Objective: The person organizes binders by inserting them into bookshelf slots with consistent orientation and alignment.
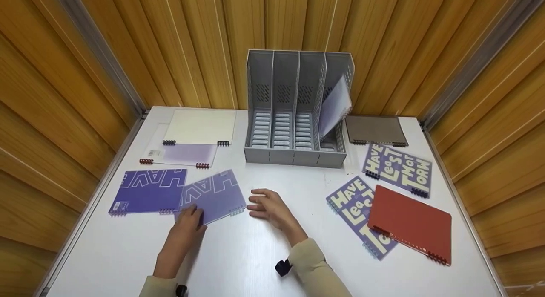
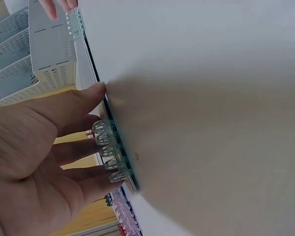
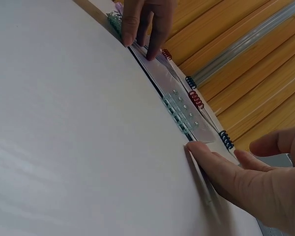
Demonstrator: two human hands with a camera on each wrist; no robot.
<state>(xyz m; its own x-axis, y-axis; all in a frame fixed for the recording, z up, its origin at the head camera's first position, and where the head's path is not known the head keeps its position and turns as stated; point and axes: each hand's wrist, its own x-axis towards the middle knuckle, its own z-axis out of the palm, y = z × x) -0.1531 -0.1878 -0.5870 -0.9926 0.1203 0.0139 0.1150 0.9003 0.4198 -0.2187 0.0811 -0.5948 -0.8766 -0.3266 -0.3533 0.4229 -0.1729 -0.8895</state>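
Observation:
A translucent purple spiral notebook (image 1: 221,194) lies askew on the white table, its left side overlapping a second purple notebook (image 1: 149,188). My left hand (image 1: 185,226) pinches its near edge, fingers over the cover and thumb at the edge. In the left wrist view the fingertips sit by clear rings (image 2: 110,152) of the binding. Beside the notebook's right corner is my right hand (image 1: 272,209), fingers loosely spread. The right wrist view shows its thumb (image 3: 199,147) close to that corner; whether it touches is hard to tell.
A grey four-slot file rack (image 1: 294,158) stands at the back, a notebook (image 1: 336,107) leaning in its rightmost slot. Cream (image 1: 200,126) and clear lilac (image 1: 187,154) notebooks lie left. To the right are brown (image 1: 374,130), lettered (image 1: 398,169), another lettered (image 1: 351,203) and red (image 1: 413,222) notebooks.

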